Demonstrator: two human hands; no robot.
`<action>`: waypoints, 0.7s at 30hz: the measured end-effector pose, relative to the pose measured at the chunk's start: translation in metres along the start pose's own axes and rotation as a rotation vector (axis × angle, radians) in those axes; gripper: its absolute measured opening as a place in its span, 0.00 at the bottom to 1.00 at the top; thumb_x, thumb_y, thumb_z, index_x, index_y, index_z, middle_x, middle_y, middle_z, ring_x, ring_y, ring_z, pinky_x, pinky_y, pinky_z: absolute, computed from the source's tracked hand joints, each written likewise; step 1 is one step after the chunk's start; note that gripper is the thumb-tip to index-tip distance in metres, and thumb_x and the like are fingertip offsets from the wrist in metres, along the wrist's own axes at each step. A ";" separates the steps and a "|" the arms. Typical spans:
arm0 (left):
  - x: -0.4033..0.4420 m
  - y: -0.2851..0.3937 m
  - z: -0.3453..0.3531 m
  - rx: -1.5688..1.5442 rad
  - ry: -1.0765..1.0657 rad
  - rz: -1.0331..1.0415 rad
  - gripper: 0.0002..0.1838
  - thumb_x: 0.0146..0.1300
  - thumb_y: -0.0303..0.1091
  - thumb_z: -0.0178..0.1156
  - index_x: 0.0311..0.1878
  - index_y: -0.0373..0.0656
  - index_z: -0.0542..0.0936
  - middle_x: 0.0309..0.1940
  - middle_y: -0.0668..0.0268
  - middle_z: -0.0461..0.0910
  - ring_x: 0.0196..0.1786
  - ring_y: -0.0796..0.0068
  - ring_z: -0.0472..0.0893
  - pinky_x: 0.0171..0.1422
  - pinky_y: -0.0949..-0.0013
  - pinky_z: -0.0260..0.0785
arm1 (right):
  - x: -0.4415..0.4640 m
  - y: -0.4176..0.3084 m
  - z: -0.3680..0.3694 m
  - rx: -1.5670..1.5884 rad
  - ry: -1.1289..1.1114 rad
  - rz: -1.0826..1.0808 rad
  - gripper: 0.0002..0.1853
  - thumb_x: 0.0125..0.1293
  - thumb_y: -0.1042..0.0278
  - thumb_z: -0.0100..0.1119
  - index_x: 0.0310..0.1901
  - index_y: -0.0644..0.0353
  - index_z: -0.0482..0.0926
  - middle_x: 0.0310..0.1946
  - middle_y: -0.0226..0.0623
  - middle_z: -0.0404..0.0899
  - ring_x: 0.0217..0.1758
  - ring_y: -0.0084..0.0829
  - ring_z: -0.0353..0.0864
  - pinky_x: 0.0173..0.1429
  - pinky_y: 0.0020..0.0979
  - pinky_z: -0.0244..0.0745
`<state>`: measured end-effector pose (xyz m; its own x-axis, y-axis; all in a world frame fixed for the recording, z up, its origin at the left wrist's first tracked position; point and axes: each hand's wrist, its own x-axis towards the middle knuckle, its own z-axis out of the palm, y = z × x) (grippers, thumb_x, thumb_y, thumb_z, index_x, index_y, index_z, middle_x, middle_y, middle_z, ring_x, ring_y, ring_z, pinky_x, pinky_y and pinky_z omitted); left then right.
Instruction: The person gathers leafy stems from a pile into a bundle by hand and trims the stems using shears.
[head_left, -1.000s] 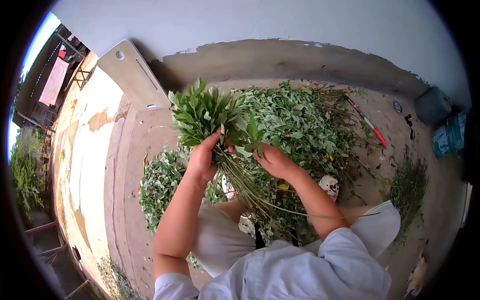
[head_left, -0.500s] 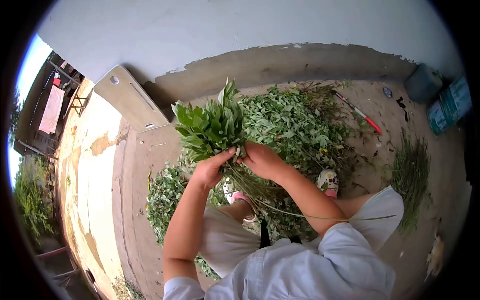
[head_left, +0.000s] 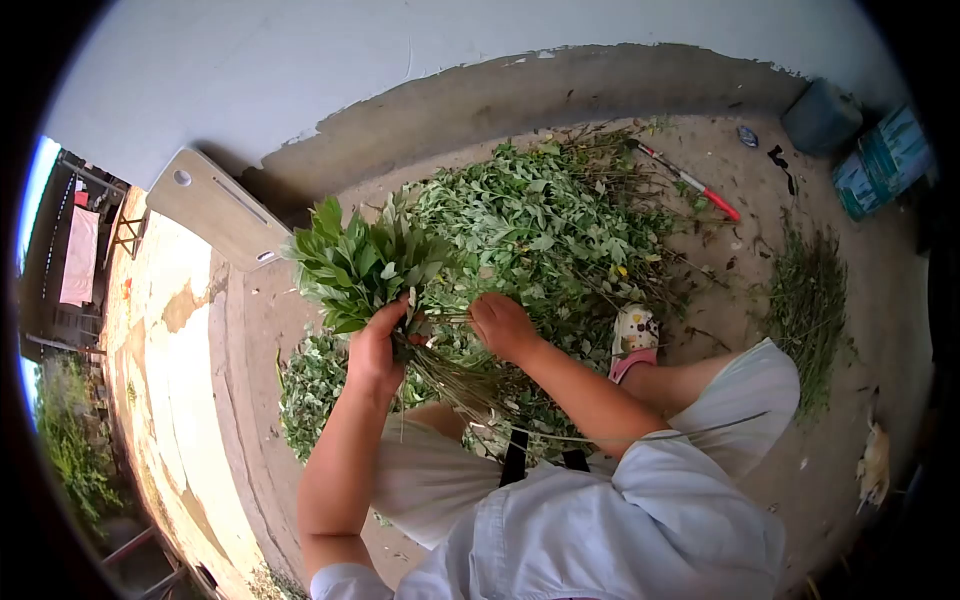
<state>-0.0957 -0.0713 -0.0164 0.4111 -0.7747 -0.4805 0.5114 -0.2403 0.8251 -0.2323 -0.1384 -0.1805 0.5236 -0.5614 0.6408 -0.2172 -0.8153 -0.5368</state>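
My left hand (head_left: 376,348) is closed around a bunch of leafy green stems (head_left: 350,262). The leaves fan out above the fist, and the bare stalks trail down toward my lap. Just right of the bunch, my right hand (head_left: 503,327) has its fingers pinched together on a thin stem (head_left: 447,316) that runs across to the bunch. One long stalk (head_left: 700,432) sticks out to the right over my forearm and knee. Beyond both hands lies a large heap of cut leafy plants (head_left: 540,210), with a smaller pile of leaves (head_left: 312,395) at the left.
A tool with a red handle (head_left: 715,200) lies beside the heap. At the right are a pile of thin stalks (head_left: 808,315), a dark container (head_left: 822,118) and a teal bucket (head_left: 885,165). A pale board (head_left: 215,208) leans by the wall (head_left: 420,110).
My right hand has drawn away from the bunch to the right, with a thin stem stretched between. My left hand and the bunch appear farther left in the view.
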 end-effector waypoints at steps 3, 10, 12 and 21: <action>0.002 -0.001 -0.005 0.016 0.036 0.005 0.10 0.54 0.29 0.55 0.41 0.41 0.73 0.29 0.64 0.73 0.26 0.72 0.70 0.27 0.70 0.63 | -0.023 0.022 0.007 0.017 -0.152 0.109 0.10 0.50 0.74 0.54 0.32 0.59 0.64 0.25 0.40 0.67 0.30 0.42 0.70 0.32 0.39 0.67; 0.007 0.022 -0.044 -0.145 0.105 0.065 0.13 0.54 0.35 0.54 0.43 0.42 0.72 0.24 0.64 0.74 0.19 0.77 0.66 0.29 0.71 0.63 | -0.126 0.101 -0.025 -0.297 -0.674 0.636 0.12 0.63 0.63 0.48 0.46 0.56 0.65 0.44 0.42 0.68 0.48 0.44 0.68 0.51 0.43 0.64; 0.008 0.022 -0.042 -0.110 0.078 0.057 0.13 0.54 0.34 0.55 0.43 0.42 0.73 0.25 0.63 0.74 0.19 0.77 0.67 0.28 0.71 0.63 | -0.110 0.089 -0.040 -0.326 -0.642 0.584 0.16 0.63 0.63 0.48 0.52 0.55 0.64 0.50 0.43 0.66 0.53 0.44 0.66 0.55 0.43 0.63; 0.011 0.027 -0.044 -0.044 0.069 0.012 0.11 0.56 0.33 0.55 0.41 0.40 0.72 0.26 0.62 0.74 0.21 0.76 0.67 0.28 0.71 0.62 | 0.055 -0.010 -0.024 0.925 -0.478 0.284 0.28 0.53 0.77 0.44 0.60 0.57 0.61 0.62 0.38 0.58 0.64 0.34 0.58 0.66 0.32 0.50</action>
<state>-0.0449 -0.0604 -0.0124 0.4675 -0.7352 -0.4909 0.5378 -0.2042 0.8180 -0.2209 -0.1640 -0.1271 0.8634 -0.4357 0.2543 0.2204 -0.1277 -0.9670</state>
